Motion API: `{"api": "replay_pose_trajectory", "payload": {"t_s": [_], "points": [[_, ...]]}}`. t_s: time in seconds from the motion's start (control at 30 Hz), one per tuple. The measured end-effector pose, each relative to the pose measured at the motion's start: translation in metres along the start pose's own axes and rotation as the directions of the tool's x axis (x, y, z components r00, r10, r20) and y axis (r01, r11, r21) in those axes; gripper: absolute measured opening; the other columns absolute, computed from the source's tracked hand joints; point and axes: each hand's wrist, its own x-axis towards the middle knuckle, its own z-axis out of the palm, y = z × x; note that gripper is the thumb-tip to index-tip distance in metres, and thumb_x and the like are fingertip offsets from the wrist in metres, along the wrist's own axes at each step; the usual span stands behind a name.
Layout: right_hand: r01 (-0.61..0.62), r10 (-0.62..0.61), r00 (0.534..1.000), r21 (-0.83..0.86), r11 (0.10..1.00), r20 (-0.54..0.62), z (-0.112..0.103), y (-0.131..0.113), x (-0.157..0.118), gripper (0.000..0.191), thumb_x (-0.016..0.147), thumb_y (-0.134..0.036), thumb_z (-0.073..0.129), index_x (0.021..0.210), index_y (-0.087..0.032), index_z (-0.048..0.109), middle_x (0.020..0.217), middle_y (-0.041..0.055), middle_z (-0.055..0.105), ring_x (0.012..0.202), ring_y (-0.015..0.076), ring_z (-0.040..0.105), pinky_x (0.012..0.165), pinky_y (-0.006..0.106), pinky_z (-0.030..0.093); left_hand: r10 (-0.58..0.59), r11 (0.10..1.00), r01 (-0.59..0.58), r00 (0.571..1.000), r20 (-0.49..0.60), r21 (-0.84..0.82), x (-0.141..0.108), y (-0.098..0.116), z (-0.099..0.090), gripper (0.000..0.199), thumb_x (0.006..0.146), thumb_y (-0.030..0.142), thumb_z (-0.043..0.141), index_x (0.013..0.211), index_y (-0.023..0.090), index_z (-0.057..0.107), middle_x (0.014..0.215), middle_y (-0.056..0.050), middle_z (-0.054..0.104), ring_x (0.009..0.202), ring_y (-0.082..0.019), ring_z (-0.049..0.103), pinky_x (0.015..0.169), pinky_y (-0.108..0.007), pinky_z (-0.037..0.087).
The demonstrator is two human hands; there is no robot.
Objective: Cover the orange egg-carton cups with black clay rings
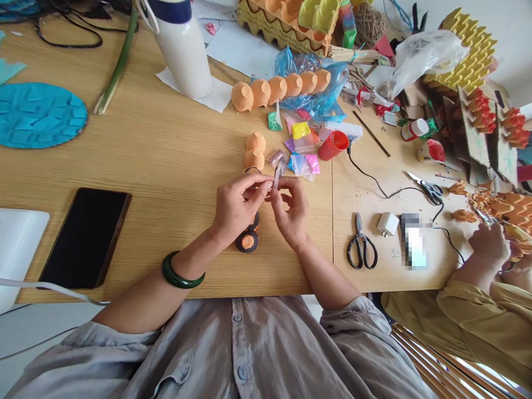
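Observation:
Both hands meet over the middle of the table. My left hand (239,202) pinches a small clear plastic bag (277,173) by its edge. My right hand (292,212) closes its fingertips on the same bag from the other side. Beneath the hands lies a strip of egg-carton cups, orange at the far end (255,145) and dark with an orange centre at the near end (247,241); its middle is hidden. Just beyond are small bags of coloured clay (305,162) and a red cup (333,145).
Black-handled scissors (362,244), a white charger (388,224) and a phone lie to the right. Another person's hand (490,244) works at far right. A black phone (85,238) and blue oval (41,115) are left; a white bottle (183,50) stands behind.

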Motion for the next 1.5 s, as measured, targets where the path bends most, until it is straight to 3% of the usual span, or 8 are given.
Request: {"api": "replay_pose_trajectory", "payload": {"t_s": [0.2, 0.4, 0.53, 0.7, 0.83, 1.13, 1.37, 1.5], "points": [[-0.001, 0.001, 1.000, 0.002, 1.000, 0.017, 0.000, 0.000, 0.000, 0.032, 0.109, -0.061, 0.064, 0.106, -0.030, 0.069, 0.108, 0.0044, 0.070, 0.098, 0.0191, 0.069, 0.076, 0.034, 0.066, -0.023, 1.000, 0.022, 0.999, -0.025, -0.015, -0.005, -0.009, -0.002, 0.030, 0.100, 0.048, 0.078, 0.102, 0.019, 0.085, 0.102, -0.006, 0.086, 0.094, -0.021, 0.082, 0.092, -0.029, 0.066], [0.023, -0.020, 0.999, -0.068, 0.997, 0.045, -0.002, -0.001, 0.001, 0.022, 0.110, -0.049, 0.064, 0.101, -0.030, 0.071, 0.100, 0.0036, 0.070, 0.091, 0.0189, 0.069, 0.077, 0.035, 0.065, -0.057, 0.998, 0.058, 0.998, 0.015, -0.022, -0.008, -0.013, -0.005, 0.034, 0.099, 0.052, 0.078, 0.104, 0.020, 0.085, 0.108, -0.007, 0.086, 0.096, -0.022, 0.082, 0.093, -0.031, 0.067], [0.057, -0.051, 0.995, -0.070, 0.996, 0.082, 0.000, -0.004, 0.000, 0.008, 0.106, -0.034, 0.067, 0.099, -0.029, 0.066, 0.103, 0.0037, 0.071, 0.094, 0.0186, 0.069, 0.076, 0.034, 0.065, 0.046, 0.989, -0.041, 0.999, -0.029, 0.142, -0.007, -0.012, -0.007, 0.023, 0.100, 0.042, 0.076, 0.093, 0.021, 0.081, 0.095, -0.005, 0.084, 0.085, -0.019, 0.078, 0.083, -0.028, 0.063], [0.083, -0.080, 0.997, -0.182, 0.980, 0.024, 0.000, -0.004, 0.000, 0.021, 0.102, -0.026, 0.067, 0.086, -0.029, 0.054, 0.100, 0.0039, 0.069, 0.086, 0.0184, 0.067, 0.073, 0.036, 0.065, 0.170, 0.935, -0.154, 0.985, -0.022, 0.319, -0.008, -0.011, -0.007, 0.022, 0.099, 0.030, 0.068, 0.078, 0.024, 0.068, 0.081, -0.003, 0.078, 0.076, -0.018, 0.071, 0.079, -0.030, 0.057], [0.167, -0.153, 0.985, -0.197, 0.966, 0.085, -0.003, 0.000, 0.000, 0.010, 0.105, -0.025, 0.066, 0.096, -0.029, 0.063, 0.109, 0.0062, 0.073, 0.098, 0.0206, 0.072, 0.077, 0.037, 0.069, 0.210, 0.913, -0.204, 0.977, 0.020, 0.352, -0.008, -0.015, -0.008, 0.023, 0.104, 0.030, 0.063, 0.082, 0.024, 0.067, 0.084, -0.003, 0.078, 0.077, -0.018, 0.071, 0.079, -0.030, 0.056], [0.515, -0.495, 0.857, -0.243, 0.822, 0.143, -0.008, 0.012, 0.008, 0.021, 0.110, -0.012, 0.062, 0.122, -0.026, 0.070, 0.113, 0.0058, 0.078, 0.101, 0.0176, 0.077, 0.076, 0.030, 0.070, 0.518, 0.738, -0.487, 0.853, 0.072, 0.467, -0.006, -0.034, -0.008, 0.016, 0.108, 0.021, 0.062, 0.093, 0.023, 0.065, 0.088, -0.001, 0.078, 0.076, -0.015, 0.072, 0.074, -0.027, 0.053], [0.392, -0.411, 0.909, -0.468, 0.792, 0.067, -0.008, 0.012, 0.005, 0.015, 0.106, -0.014, 0.060, 0.097, -0.026, 0.060, 0.086, -0.0023, 0.066, 0.070, 0.0119, 0.065, 0.062, 0.024, 0.057, 0.593, 0.595, -0.561, 0.790, 0.157, 0.576, -0.006, -0.034, -0.004, 0.023, 0.101, 0.015, 0.058, 0.082, 0.025, 0.053, 0.072, 0.001, 0.065, 0.065, -0.017, 0.061, 0.063, -0.032, 0.041], [0.270, -0.315, 0.949, -0.463, 0.844, -0.021, -0.009, 0.015, 0.005, 0.014, 0.102, -0.014, 0.056, 0.099, -0.027, 0.059, 0.088, -0.0029, 0.067, 0.068, 0.0103, 0.065, 0.062, 0.023, 0.055, 0.651, 0.541, -0.600, 0.742, 0.158, 0.589, -0.007, -0.034, -0.002, 0.025, 0.094, 0.007, 0.060, 0.080, 0.026, 0.049, 0.070, 0.002, 0.063, 0.063, -0.017, 0.059, 0.061, -0.033, 0.039]]}}
